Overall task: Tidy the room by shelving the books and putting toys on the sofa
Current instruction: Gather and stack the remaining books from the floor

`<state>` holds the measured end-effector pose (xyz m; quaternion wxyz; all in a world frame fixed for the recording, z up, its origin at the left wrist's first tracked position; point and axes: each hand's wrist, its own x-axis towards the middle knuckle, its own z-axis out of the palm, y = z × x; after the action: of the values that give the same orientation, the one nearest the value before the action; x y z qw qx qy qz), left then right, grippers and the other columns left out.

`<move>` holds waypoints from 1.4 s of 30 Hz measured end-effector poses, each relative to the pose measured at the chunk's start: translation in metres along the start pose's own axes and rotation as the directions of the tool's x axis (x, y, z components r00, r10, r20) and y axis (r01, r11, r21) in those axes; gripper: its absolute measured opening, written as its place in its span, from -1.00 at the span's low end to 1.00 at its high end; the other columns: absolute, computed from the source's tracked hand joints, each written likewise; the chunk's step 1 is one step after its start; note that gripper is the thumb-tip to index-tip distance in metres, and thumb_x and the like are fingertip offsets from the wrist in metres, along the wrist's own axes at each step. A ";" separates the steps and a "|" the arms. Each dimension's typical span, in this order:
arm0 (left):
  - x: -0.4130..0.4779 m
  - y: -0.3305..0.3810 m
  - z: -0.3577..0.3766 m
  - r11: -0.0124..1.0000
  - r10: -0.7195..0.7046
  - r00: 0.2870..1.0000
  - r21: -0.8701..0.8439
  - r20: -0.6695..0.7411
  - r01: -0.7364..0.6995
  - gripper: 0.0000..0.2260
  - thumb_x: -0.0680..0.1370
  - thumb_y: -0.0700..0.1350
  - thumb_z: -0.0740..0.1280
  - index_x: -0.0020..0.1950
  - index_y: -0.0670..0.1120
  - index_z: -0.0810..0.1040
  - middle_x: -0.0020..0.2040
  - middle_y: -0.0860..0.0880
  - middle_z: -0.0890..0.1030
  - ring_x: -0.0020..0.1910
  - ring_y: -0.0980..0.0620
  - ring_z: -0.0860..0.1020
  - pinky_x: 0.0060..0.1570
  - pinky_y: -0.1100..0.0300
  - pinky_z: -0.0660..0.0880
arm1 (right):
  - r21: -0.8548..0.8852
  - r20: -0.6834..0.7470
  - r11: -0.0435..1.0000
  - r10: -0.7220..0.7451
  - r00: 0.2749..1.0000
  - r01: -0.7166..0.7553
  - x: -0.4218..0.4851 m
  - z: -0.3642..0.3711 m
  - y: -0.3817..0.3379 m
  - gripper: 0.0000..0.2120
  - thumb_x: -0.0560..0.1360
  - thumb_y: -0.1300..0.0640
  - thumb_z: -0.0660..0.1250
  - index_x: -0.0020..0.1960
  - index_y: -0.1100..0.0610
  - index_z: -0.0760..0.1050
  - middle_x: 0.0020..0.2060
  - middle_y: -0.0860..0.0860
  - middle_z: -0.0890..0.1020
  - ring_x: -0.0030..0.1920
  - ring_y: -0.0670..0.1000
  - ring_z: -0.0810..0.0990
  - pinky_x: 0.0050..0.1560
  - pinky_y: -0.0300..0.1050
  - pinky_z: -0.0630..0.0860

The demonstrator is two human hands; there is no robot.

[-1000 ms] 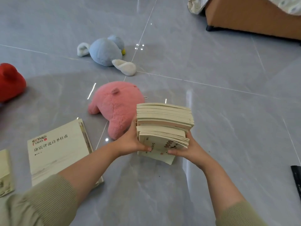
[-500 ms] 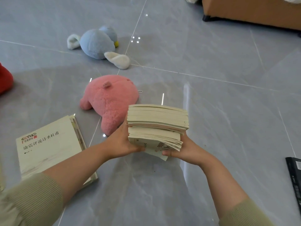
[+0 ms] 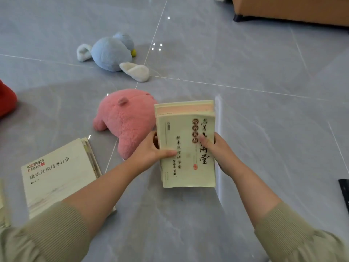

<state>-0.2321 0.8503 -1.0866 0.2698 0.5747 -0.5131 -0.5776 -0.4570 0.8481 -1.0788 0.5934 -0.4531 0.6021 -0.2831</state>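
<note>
Item: stack of pale paperback books (image 3: pixel 186 148), centre of frame, cover up, over the grey tiled floor (image 3: pixel 264 129). Left hand (image 3: pixel 149 151) and right hand (image 3: pixel 221 153) clasp its two long edges, fingers (image 3: pixel 217 140) curled under, thumbs on the top cover.

Lower left: white paperback (image 3: pixel 60 174) flat on the floor.

Beyond the stack, left: pink plush pig (image 3: pixel 124 120); farther, blue-and-white plush toy (image 3: pixel 111 52). Left edge: red plush toy (image 3: pixel 6 99).

Upper right: brown sofa (image 3: pixel 292 8).

A stack of pale paperbacks (image 3: pixel 187 148) is held cover-up. A cream book (image 3: pixel 58 174) lies flat to its left. Beyond sprawl a pink plush (image 3: pixel 124 120), a blue plush (image 3: pixel 111 53) and a red plush (image 3: pixel 6 99).
</note>
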 end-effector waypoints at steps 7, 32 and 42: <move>0.014 -0.006 0.027 0.887 -0.457 0.884 -0.020 0.094 0.461 -0.65 0.45 0.13 0.40 0.11 -0.07 0.56 -0.02 -0.02 0.68 -0.03 0.00 0.64 -0.09 0.17 0.57 | -0.095 -0.114 0.908 0.398 0.910 -0.408 0.011 0.002 0.007 -0.44 0.46 -0.37 0.18 0.06 0.08 0.60 -0.09 0.00 0.69 -0.11 0.02 0.66 -0.17 -0.14 0.53; -0.005 -0.022 -0.037 0.731 -0.063 0.988 0.668 -0.139 0.140 -0.70 0.54 -0.13 0.26 0.27 -0.06 0.53 0.19 -0.06 0.58 0.13 -0.04 0.51 0.04 0.21 0.40 | -0.979 -0.031 0.192 -0.444 0.895 0.062 0.044 0.084 -0.046 -0.73 0.49 0.14 0.21 0.13 0.23 0.49 0.16 0.17 0.48 0.25 0.20 0.37 0.28 0.04 0.24; -0.061 -0.020 -0.152 0.751 -0.072 0.912 0.580 -0.403 0.316 -0.72 0.54 -0.20 0.18 0.18 -0.02 0.57 0.04 -0.04 0.63 0.05 -0.08 0.54 0.02 0.14 0.43 | -0.968 0.179 0.114 -0.305 0.935 0.223 0.050 0.199 -0.110 -0.61 0.46 0.12 0.21 0.26 0.22 0.36 0.24 0.18 0.42 0.26 0.18 0.34 0.26 0.00 0.24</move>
<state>-0.0717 0.8693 -1.0527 0.0858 0.7771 -0.5561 -0.2819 -0.2350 0.7959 -1.0322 0.0825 -0.8160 0.5694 0.0556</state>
